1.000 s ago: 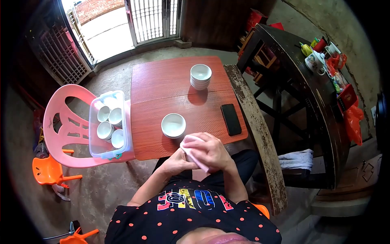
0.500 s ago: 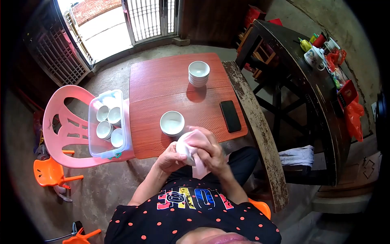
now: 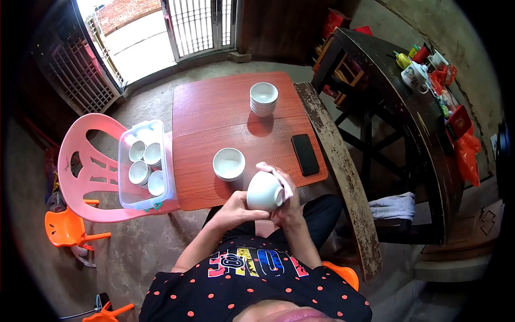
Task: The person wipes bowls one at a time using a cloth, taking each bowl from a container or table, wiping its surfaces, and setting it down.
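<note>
One round white bowl (image 3: 261,192) has just come into fuller sight in the head view. A moment ago a pale pink cloth (image 3: 285,182) covered most of it; now the cloth is bunched at the side by the foot ring, leaving much of the outer wall bare. I take that to mean the wiping has reached the foot and outside. The left hand (image 3: 232,211) grips the bowl's side; the right hand (image 3: 291,208) clasps the cloth against it, just off the near edge of the reddish-brown wooden counter (image 3: 201,107).

Another white bowl (image 3: 229,164) stands upright on the counter near that edge, with a stack of white bowls (image 3: 263,100) towards its far side. A black phone (image 3: 304,155) lies by its right edge.

The black shirt's colourful lettering (image 3: 258,263) is too distorted for me to read, and I can make out no brand.
</note>
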Available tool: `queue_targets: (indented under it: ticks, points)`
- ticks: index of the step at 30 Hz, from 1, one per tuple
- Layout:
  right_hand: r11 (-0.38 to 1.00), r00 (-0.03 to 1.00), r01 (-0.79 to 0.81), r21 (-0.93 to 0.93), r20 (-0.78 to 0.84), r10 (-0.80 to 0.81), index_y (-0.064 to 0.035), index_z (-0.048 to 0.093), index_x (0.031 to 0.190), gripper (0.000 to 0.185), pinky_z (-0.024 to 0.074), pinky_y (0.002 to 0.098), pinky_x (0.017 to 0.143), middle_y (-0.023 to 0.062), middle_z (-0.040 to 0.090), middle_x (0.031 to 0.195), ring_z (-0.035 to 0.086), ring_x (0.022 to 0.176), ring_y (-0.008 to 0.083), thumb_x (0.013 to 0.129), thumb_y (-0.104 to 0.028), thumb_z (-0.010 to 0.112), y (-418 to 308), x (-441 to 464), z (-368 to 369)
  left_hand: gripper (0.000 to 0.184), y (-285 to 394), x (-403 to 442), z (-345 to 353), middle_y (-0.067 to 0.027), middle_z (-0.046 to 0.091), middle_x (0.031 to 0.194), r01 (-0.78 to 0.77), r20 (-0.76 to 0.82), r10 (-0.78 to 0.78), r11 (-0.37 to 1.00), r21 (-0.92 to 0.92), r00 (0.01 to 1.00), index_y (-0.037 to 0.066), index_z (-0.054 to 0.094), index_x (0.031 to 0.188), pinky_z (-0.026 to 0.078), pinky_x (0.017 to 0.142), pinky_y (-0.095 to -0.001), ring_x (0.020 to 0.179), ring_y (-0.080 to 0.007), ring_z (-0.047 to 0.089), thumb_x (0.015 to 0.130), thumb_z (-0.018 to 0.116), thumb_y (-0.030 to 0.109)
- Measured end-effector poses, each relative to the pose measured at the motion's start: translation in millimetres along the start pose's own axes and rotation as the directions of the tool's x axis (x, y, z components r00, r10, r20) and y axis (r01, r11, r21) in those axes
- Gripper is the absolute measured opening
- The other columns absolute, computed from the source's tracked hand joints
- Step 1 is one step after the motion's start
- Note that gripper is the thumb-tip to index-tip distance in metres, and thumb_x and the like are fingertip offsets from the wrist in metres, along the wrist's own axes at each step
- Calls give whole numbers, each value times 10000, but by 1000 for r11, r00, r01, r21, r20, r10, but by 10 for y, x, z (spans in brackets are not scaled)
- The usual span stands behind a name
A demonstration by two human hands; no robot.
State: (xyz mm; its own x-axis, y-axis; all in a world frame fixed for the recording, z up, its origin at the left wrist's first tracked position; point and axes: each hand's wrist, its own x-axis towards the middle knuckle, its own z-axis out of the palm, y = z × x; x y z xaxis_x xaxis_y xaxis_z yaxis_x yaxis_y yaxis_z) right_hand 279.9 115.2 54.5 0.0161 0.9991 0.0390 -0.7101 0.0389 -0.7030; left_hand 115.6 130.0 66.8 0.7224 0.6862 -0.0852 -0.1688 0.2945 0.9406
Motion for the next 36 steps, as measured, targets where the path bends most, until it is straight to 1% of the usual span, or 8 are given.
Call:
queue_targets:
  ticks: [4,8,12,17,20,28,32,36]
  points:
    - [727,925,183,-662,366,101,37,649,1041,316,420,351,940,163,595,1129,562,1071,248,858,-161,485,-425,106,111,391,-233,22,-139,-134,648,1017,47,114,10,871,-489,993,-67,592,1075,492,887,-358,958,-223,632,741,723,89]
    - [394,722,691,-606,552,-416,17,604,1103,321,379,388,990,175,587,1135,517,1135,318,874,-167,474,-227,75,164,636,-213,49,-99,-163,562,1169,-4,69,107,567,-823,992,-39,409,1278,482,933,-460,1055,-281,590,741,727,83]
    - [497,788,556,-666,234,-569,-44,539,1201,367,240,474,1078,174,449,1318,298,1322,337,951,-285,417,371,-213,120,606,-167,67,-165,-184,528,1217,-86,-55,92,379,-921,994,-10,364,1318,466,953,-478,1119,-313,547,814,660,151]
    - [143,647,762,-632,729,-223,-96,609,1123,321,405,447,955,130,589,1133,517,1110,369,876,-273,506,-234,107,53,644,-236,37,-231,-167,552,1172,82,111,13,584,-808,994,-11,399,1286,456,965,-449,1077,-292,577,738,712,113]
    - [506,777,321,-800,528,343,-37,678,995,259,446,372,904,165,602,1106,570,1050,284,839,-146,501,-638,141,305,652,-339,28,-103,-156,550,1176,155,201,-15,691,-706,979,-3,397,1289,455,969,-433,1104,-286,565,714,704,19]
    - [936,970,161,-312,-124,-208,55,558,1170,433,424,297,945,135,574,1181,557,1070,202,949,-256,354,117,24,87,299,-193,20,-14,-55,660,944,-30,-50,25,994,-108,998,-23,644,1027,497,809,-281,889,-116,612,752,737,49]
    - [961,988,-152,231,17,153,39,514,1223,417,487,286,850,125,580,1164,588,989,161,939,-246,402,88,63,-161,301,4,75,36,-38,661,928,-23,48,20,998,58,999,-31,646,1018,488,789,-261,871,-87,594,754,750,70]
    - [827,968,76,-557,239,72,23,635,1061,351,492,329,852,146,615,1074,609,964,203,921,-251,465,-279,118,-21,324,-128,68,-123,-97,656,972,93,106,-55,914,-395,993,-70,608,1062,492,845,-297,905,-162,626,790,704,79]
